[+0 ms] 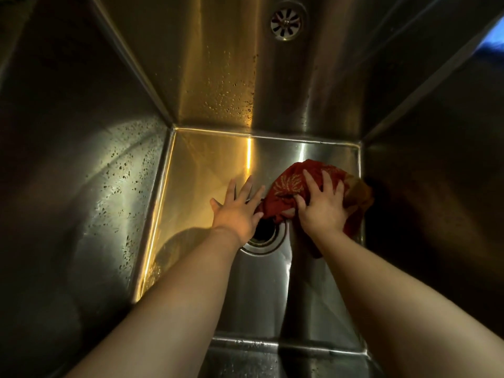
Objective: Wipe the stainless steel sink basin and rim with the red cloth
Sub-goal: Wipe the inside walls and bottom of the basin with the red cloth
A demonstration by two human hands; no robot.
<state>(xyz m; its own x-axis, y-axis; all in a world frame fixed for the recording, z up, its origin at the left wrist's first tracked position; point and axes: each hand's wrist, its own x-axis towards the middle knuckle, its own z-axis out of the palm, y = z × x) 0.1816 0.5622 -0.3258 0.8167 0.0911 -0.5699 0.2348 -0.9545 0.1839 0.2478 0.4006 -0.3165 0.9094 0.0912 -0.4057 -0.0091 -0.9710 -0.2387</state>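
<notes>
I look straight down into a deep stainless steel sink basin (pixel 207 165). The red cloth (pixel 289 186), patterned with pale leaf prints, lies bunched on the basin floor at the right, partly over the drain. My right hand (pixel 320 205) presses down on the cloth, its fingers curled into the fabric. My left hand (pixel 237 211) rests flat on the floor with fingers spread, just left of the cloth and above the drain hole (pixel 268 234). Both forearms reach in from the bottom of the view.
Water droplets speckle the left wall (pixel 120 170) and the far wall (pixel 231 91). A round overflow grille (pixel 286 23) sits high on the far wall. The right wall (pixel 436 186) is in deep shadow. The near floor edge (pixel 272 345) is wet.
</notes>
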